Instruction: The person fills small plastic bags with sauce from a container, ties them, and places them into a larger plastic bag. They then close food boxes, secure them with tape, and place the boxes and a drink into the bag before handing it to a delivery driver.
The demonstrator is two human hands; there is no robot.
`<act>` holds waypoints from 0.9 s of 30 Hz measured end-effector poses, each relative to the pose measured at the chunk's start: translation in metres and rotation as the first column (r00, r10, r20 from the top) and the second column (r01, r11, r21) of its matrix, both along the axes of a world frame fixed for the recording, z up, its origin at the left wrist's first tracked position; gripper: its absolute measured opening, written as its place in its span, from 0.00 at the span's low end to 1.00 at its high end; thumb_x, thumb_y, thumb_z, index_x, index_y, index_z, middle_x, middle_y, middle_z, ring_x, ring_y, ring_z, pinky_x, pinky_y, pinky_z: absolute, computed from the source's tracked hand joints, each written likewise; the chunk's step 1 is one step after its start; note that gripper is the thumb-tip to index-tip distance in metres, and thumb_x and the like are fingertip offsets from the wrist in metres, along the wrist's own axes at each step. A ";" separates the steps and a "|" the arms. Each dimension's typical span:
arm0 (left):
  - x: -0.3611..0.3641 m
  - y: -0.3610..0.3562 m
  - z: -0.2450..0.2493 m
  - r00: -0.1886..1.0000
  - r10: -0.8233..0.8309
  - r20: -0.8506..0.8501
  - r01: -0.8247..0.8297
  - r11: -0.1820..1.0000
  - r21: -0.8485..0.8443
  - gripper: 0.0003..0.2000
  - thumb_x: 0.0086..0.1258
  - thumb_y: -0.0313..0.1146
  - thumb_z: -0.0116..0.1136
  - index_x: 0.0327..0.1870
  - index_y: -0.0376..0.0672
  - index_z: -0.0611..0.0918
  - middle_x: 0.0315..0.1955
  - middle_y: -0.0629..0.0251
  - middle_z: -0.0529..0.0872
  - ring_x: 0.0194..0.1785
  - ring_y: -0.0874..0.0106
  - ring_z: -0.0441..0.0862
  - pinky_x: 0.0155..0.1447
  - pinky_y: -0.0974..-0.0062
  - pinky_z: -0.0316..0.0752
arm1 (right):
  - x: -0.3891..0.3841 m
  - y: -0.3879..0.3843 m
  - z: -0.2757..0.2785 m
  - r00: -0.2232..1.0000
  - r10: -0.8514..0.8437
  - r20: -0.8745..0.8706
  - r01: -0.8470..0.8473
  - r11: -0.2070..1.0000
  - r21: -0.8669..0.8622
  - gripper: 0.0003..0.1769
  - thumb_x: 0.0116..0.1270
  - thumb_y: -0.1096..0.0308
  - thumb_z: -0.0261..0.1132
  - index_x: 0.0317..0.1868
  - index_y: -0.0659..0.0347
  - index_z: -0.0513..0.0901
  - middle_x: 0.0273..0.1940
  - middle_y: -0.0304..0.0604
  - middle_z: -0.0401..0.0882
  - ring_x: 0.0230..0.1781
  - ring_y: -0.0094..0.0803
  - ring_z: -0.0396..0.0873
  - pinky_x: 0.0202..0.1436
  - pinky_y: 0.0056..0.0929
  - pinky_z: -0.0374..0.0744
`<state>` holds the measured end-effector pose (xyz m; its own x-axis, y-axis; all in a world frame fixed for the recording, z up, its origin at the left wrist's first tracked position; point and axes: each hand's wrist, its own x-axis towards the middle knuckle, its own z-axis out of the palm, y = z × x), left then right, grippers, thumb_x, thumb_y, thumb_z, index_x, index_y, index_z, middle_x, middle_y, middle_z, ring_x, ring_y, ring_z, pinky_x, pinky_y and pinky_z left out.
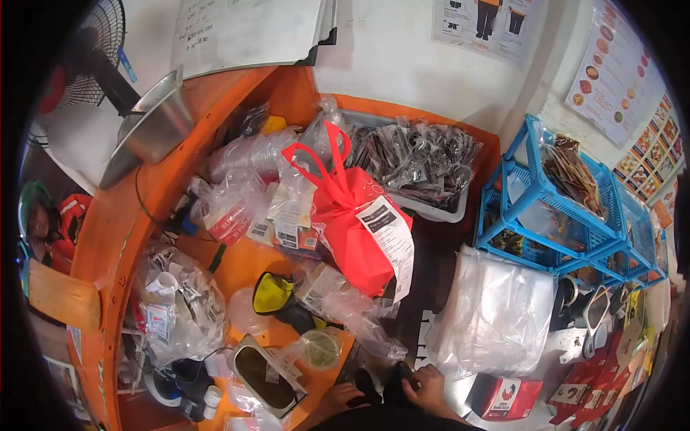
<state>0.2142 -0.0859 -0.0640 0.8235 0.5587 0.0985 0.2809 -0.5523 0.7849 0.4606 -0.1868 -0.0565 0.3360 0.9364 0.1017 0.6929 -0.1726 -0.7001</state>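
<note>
My left hand (336,403) is low in the view, its fingers curled inward at the front of my dark clothing. Opposite it, my right hand (428,391) is bent with its fingers turned towards my body. What either hand grips, if anything, is hidden. Dark shoe tips (368,384) show between them. Nearest my left hand lies a rectangular metal tray (264,375) and a round clear tub (320,349) with green contents. A red-and-white box (507,397) stands right of my right hand. Farther ahead stands a tied red bag (352,233) with a paper receipt (388,237) on it.
A grey bin (453,212) holds many wrapped packets. Blue plastic racks (528,215) stand at right, beyond a stack of clear plastic bags (496,316). An orange counter edge (118,287) curves along the left, with a metal pan (154,122) on it. A fan (97,54) stands behind.
</note>
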 end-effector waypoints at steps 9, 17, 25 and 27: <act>-0.002 0.003 -0.013 0.993 -0.032 0.116 0.034 0.999 -0.016 0.13 0.57 0.39 0.71 0.36 0.41 0.84 0.31 0.64 0.83 0.38 0.66 0.82 0.42 0.72 0.78 | -0.006 0.000 -0.017 0.997 0.012 0.071 -0.012 1.000 -0.002 0.11 0.47 0.61 0.69 0.16 0.56 0.79 0.20 0.42 0.74 0.27 0.43 0.74 0.33 0.41 0.72; -0.002 -0.003 -0.039 0.966 -0.049 0.252 0.071 0.994 -0.079 0.16 0.64 0.47 0.63 0.41 0.44 0.81 0.32 0.64 0.80 0.40 0.60 0.80 0.44 0.66 0.75 | -0.014 0.008 0.016 0.945 0.120 0.303 -0.117 0.993 -0.030 0.11 0.55 0.64 0.68 0.20 0.59 0.80 0.22 0.44 0.80 0.22 0.44 0.77 0.33 0.41 0.75; -0.011 0.003 -0.049 0.938 -0.100 0.333 0.128 0.990 -0.064 0.16 0.64 0.48 0.63 0.41 0.44 0.81 0.32 0.64 0.80 0.39 0.60 0.80 0.44 0.66 0.75 | -0.008 -0.006 -0.009 0.953 0.119 0.279 -0.104 0.992 -0.067 0.09 0.54 0.67 0.69 0.21 0.62 0.80 0.22 0.47 0.79 0.24 0.46 0.77 0.35 0.42 0.74; -0.011 0.002 -0.050 0.929 -0.114 0.353 0.143 0.988 -0.057 0.17 0.64 0.48 0.63 0.41 0.44 0.81 0.32 0.64 0.80 0.39 0.60 0.80 0.43 0.66 0.75 | -0.006 -0.007 -0.011 0.962 0.122 0.246 -0.106 0.991 -0.078 0.09 0.55 0.67 0.68 0.22 0.62 0.81 0.23 0.49 0.79 0.25 0.46 0.77 0.36 0.42 0.74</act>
<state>0.2028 -0.0842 -0.1144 0.8111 0.4681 0.3508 -0.0868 -0.4967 0.8636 0.4542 -0.1937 -0.0677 0.1980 0.9742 0.1079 0.8619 -0.1207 -0.4925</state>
